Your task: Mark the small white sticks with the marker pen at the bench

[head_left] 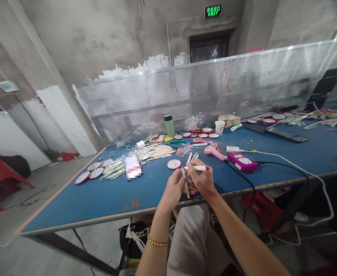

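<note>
Pale wood in the left hand, a white pen in the right hand, at the near edge of the blue table.

The left fingers are closed on the flat stick, which slants between the two hands; the right fingers pinch the pen, its tip by the stick's far end, though at this size I cannot tell whether they touch. A slack left pinch could let so narrow a stick twist, and the tip might skid onto the fingers. A careless push to the far left could knock the red-rimmed disc; to the right, the forearm could snag the drooping black cord and drag the pink glue gun.
</note>
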Available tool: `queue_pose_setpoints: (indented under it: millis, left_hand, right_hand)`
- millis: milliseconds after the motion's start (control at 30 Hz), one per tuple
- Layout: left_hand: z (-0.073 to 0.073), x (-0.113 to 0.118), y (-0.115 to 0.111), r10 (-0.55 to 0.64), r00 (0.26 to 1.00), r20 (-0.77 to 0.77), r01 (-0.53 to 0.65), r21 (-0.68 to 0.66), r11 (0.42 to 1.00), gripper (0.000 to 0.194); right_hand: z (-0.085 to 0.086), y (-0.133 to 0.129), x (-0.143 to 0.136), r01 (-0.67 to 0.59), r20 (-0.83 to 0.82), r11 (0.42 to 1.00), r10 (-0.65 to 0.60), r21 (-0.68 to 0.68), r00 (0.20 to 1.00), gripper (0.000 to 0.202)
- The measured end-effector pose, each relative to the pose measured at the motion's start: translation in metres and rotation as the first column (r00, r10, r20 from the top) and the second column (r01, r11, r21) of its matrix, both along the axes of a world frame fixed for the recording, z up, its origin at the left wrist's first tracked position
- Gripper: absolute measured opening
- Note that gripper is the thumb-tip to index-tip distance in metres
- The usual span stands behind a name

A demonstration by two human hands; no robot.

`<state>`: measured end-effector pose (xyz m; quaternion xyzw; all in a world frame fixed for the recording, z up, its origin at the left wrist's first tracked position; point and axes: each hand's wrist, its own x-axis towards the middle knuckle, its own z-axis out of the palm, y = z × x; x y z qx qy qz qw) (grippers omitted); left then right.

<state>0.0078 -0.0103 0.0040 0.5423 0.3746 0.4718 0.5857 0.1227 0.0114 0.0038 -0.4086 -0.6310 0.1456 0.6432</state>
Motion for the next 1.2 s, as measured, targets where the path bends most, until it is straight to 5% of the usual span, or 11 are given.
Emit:
queue_pose_setpoints:
  millis: [1200]
  left_hand:
    - [0.0001, -0.0003, -0.0009, -0.014, 1.0, 0.016, 0.014, 0.005, 1.0, 0.039]
  right_hand:
    - [-0.0006, -0.0013, -0.0006, -0.029, -0.038, 1.0, 0.029, 0.0, 0.999, 0.025]
